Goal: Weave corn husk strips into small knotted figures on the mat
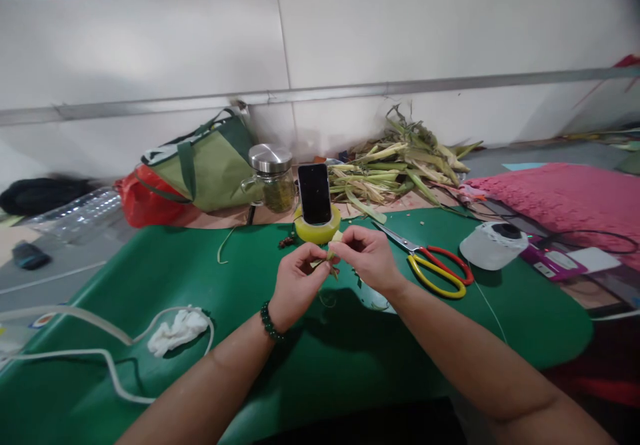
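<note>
Over the green mat [240,378], my left hand [297,284] and my right hand [373,258] meet at the fingertips. Between them is a small pale-green leaf strip [337,237], pinched by both hands; part of it is hidden by the fingers. A dark green bead bracelet [270,322] circles my left wrist. Scissors [423,253] with one red and one yellow handle lie to the right of my right hand, blades apart from it. Just beyond the hands, a phone [314,194] stands upright in a yellow tape roll [317,232].
A heap of long green and dried leaves [400,162] lies against the wall. Left of the phone are a lidded glass mug [277,193] and a green bag [220,175]. White thread spool [487,246] stands at right, crumpled tissue [179,330] and a pale tube [113,372] at left.
</note>
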Tool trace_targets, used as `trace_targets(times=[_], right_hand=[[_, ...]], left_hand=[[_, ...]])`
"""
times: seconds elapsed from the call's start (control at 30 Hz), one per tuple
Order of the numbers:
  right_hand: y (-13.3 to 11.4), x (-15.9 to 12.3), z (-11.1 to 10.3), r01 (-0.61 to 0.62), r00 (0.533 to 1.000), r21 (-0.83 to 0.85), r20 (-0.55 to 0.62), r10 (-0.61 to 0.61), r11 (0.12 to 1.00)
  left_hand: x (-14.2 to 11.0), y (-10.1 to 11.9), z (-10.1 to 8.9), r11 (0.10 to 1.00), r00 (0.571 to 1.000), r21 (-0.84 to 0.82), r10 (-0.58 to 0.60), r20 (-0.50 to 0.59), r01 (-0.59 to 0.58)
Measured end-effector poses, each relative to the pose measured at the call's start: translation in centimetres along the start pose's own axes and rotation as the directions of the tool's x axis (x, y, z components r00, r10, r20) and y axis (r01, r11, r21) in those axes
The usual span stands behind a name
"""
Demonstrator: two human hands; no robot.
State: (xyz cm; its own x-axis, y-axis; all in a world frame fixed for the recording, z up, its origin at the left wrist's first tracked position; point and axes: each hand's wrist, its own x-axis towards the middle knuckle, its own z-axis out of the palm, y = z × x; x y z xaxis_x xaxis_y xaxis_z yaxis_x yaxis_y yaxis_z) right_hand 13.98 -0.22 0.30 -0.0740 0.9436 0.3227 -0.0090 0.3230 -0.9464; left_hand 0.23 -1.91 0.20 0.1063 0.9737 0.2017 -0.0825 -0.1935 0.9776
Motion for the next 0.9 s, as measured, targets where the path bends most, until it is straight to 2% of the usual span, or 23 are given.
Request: trace_targets(times=[0.1, 0.23, 0.43, 0.57, 0.77, 0.9], right_hand=[[-0.1, 0.2, -0.3, 0.010, 1.000, 0.000, 0.011, -0.010, 1.000], [-0.3, 0.2, -0.5, 0.042, 0.999, -0.019, 0.007, -0.042, 0.999], [-0.2, 0.4, -0.8, 0.101, 0.995, -0.075, 0.019, -0.100, 0.992], [-0.2, 0.5, -1.1, 0.133, 0.988, -0.070, 0.091, -0.127, 0.989], [-0.6, 0.5, -1.4, 0.014, 0.956, 0.083, 0.292, -0.038, 0.996], [-0.3, 0.6, -1.4, -0.023, 0.951, 0.124, 0.309, -0.016, 0.992]], left_hand=[[0.1, 0.2, -0.2, 0.995, 0.994, -0.069, -0.070, 0.078, 0.076], [0.2, 0.4, -0.4, 0.986, 0.983, -0.086, -0.132, 0.131, 0.144], [0.5, 0.2, -1.0, 0.982, 0.974, -0.095, -0.143, 0.175, 0.162], [0.7, 0.5, -1.3, 0.968, 0.956, -0.123, -0.187, 0.224, 0.218], [0.8, 1.2, -1.5, 0.919, 0.904, -0.185, -0.278, 0.326, 0.349], [0.9, 1.2, -1.5, 0.901, 0.892, -0.188, -0.322, 0.316, 0.391]])
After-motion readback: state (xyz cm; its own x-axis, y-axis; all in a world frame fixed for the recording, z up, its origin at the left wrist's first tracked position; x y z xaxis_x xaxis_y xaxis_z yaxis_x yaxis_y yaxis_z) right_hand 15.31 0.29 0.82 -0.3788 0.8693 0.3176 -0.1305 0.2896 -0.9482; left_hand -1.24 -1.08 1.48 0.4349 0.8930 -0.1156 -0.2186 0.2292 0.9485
